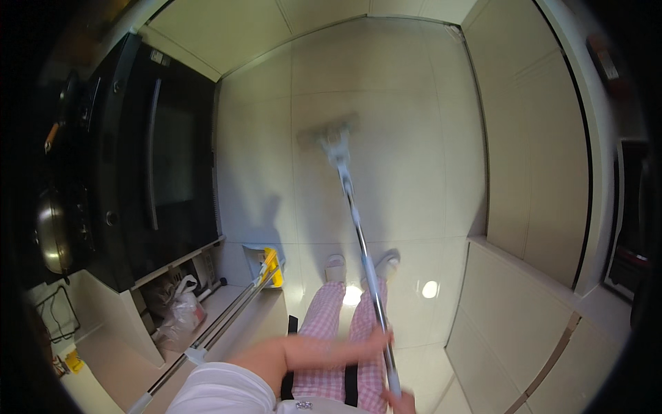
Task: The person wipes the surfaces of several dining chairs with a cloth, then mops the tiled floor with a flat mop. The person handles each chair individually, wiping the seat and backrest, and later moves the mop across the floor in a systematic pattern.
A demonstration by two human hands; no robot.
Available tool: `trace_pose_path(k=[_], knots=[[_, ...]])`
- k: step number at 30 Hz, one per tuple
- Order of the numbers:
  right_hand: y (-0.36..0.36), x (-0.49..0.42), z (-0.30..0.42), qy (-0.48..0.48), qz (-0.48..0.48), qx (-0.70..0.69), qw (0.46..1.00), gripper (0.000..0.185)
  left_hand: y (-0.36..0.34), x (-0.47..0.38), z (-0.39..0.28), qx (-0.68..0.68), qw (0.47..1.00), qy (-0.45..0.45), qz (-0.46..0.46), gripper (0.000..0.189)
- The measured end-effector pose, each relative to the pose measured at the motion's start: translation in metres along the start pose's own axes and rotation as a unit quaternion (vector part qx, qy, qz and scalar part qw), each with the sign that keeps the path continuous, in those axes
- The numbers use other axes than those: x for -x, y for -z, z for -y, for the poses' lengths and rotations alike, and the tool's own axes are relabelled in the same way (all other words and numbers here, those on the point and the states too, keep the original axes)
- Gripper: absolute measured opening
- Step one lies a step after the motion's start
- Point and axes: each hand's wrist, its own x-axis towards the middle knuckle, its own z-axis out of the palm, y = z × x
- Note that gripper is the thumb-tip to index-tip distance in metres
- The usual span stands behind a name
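A long-handled flat mop [362, 233] slants across the floor in front of me, its handle part chrome and part pale blue. My left hand [380, 340] grips the lower chrome part of the handle, with the left forearm crossing my body. Around the handle's near end, at the bottom of the view, is my right hand [401, 401], partly cut off by the frame. The mop's wide flat head [331, 130] rests on the pale floor tiles [382, 196] at the far end, blurred by motion. Its pad is too blurred to make out clearly.
On the left stands a black oven [176, 150] below a hob with a lidded pan [53, 233]. A yellow broom [271, 264] stands with a dustpan [251, 253] near my feet. Plastic bags [183, 310] fill a low shelf. Pale cabinets [532, 155] line the right side.
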Motion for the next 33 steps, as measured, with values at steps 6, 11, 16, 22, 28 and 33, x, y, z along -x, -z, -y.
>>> trace_pose_path(k=[6, 11, 16, 22, 28, 33], knots=[[-0.025, -0.173, 0.311, 0.286, 0.136, -0.239, 0.918, 0.035, 0.138, -0.188, -0.305, -0.107, 0.889, -0.363, -0.259, 0.027], [0.036, -0.222, 0.351, 0.377, 0.107, -0.255, 0.884, 0.021, 0.065, -0.191, -0.393, -0.205, 0.851, -0.349, -0.334, 0.047], [0.105, -0.147, 0.062, 0.216, -0.001, -0.046, 0.975, 0.035, -0.048, -0.181, -0.158, -0.204, 0.871, -0.330, -0.302, 0.052], [0.197, 0.098, -0.185, -0.041, -0.113, 0.186, 0.975, 0.043, -0.201, -0.013, 0.087, -0.026, 0.991, 0.132, 0.026, 0.046], [0.272, 0.052, 0.010, 0.054, -0.140, 0.316, 0.937, 0.041, -0.202, -0.048, -0.077, 0.189, 0.975, 0.071, 0.089, 0.020], [0.259, -0.051, 0.204, 0.159, -0.147, 0.422, 0.880, 0.027, -0.081, -0.148, -0.264, 0.248, 0.964, -0.089, -0.032, 0.020]])
